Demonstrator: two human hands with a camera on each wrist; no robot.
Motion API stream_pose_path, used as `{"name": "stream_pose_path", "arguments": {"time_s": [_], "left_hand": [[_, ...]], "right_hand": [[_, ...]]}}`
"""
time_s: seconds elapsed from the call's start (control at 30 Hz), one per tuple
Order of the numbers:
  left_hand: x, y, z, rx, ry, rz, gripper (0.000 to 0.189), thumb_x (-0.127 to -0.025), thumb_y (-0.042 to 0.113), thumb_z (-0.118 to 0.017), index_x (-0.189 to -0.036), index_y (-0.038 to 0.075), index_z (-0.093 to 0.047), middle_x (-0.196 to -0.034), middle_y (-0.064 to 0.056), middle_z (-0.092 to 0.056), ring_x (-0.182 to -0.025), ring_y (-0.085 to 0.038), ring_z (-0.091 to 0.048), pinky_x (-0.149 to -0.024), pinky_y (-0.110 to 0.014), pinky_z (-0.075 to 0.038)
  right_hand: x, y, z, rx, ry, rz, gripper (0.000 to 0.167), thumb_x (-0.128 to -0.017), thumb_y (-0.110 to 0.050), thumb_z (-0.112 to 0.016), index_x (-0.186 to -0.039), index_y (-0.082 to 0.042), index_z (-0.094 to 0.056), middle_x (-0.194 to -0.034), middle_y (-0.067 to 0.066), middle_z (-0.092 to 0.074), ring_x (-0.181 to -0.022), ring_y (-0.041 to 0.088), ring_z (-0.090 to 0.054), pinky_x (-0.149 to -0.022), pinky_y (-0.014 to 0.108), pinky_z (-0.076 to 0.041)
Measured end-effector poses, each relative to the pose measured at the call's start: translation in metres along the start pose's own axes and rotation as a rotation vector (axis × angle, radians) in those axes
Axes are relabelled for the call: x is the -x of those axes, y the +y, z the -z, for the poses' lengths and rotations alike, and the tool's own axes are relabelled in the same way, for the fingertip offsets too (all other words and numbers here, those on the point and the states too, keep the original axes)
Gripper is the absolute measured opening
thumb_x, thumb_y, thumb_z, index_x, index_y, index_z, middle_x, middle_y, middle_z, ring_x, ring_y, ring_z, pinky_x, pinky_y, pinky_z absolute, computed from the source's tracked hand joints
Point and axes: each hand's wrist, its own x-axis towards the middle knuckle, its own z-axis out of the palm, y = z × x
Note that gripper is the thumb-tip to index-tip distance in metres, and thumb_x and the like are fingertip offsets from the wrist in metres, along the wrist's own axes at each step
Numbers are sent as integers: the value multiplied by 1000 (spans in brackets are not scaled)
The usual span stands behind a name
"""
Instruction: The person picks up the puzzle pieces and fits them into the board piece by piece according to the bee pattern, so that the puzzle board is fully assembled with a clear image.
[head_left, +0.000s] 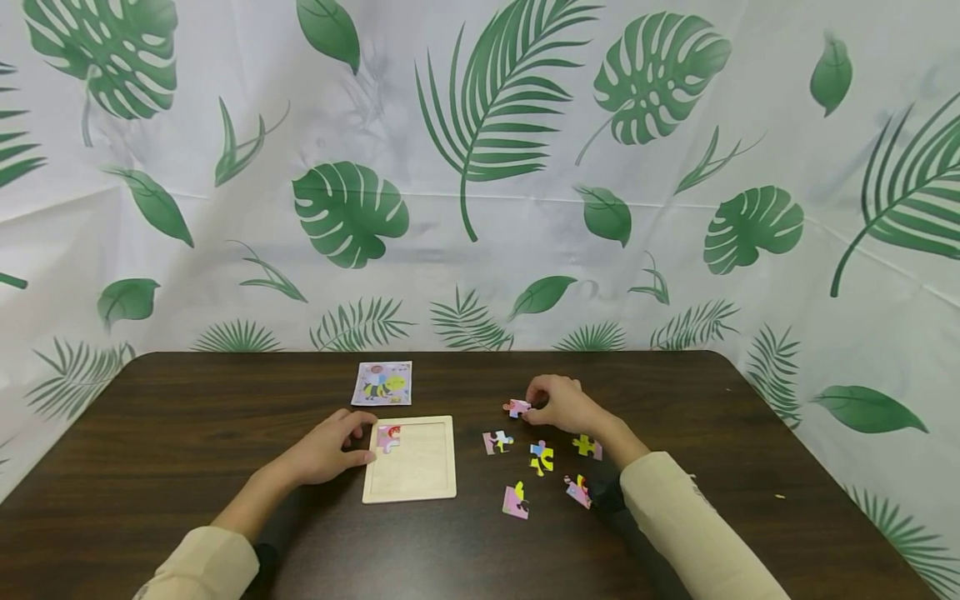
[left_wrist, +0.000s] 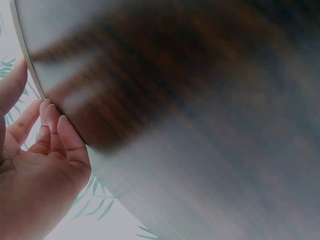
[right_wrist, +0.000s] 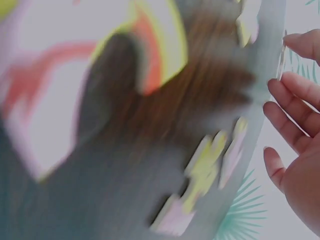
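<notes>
My right hand pinches a pink puzzle piece with a red patch, at the far side of the loose pieces. In the right wrist view the thumb and index finger of that hand meet at a thin edge-on piece. My left hand touches the left edge of a square wooden puzzle tray, thumb below and index finger near the upper corner. Inside the tray's upper left corner sits a pink and red puzzle piece. In the left wrist view the left hand has its fingertips at the tray's edge.
Between tray and right arm lie several loose pieces, among them a blue-yellow piece, a yellow-pink piece and a pink-black piece. A bee picture card lies behind the tray. The dark table ends at a leaf-patterned cloth.
</notes>
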Motion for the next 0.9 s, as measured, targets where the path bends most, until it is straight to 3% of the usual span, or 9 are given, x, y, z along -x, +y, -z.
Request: {"name": "stream_pose_path", "arguments": {"time_s": [0.3,0.57,0.9], "left_hand": [[0,0,0,0,0,-3,41,-82,17,-69,-116,2,-52,-91,-7,-47,-80,-20,-47,-70,-38,-40],[0,-1,0,1,-4,6,42,-82,17,-69,-117,2,-52,-91,-7,-47,-80,-21,-47,-70,-38,-40],[-1,-1,0,0,-9,14,43,-82,18,-69,-118,2,-52,-92,-7,-47,-80,-21,-47,-71,-38,-40]], "right_hand": [[-15,-27,-10,-4,4,84,16,-75,-20,-71,-80,-11,-60,-76,-7,-57,-75,11,-52,-72,41,-25],[-27,-62,-24,-3,-42,133,16,-76,-21,-71,-81,-11,-60,-78,-6,-58,-76,11,-52,-74,40,-26],[-38,-102,-45,-27,-93,146,17,-76,-19,-73,-82,-10,-60,-78,-5,-57,-77,11,-51,-73,36,-24]]}}
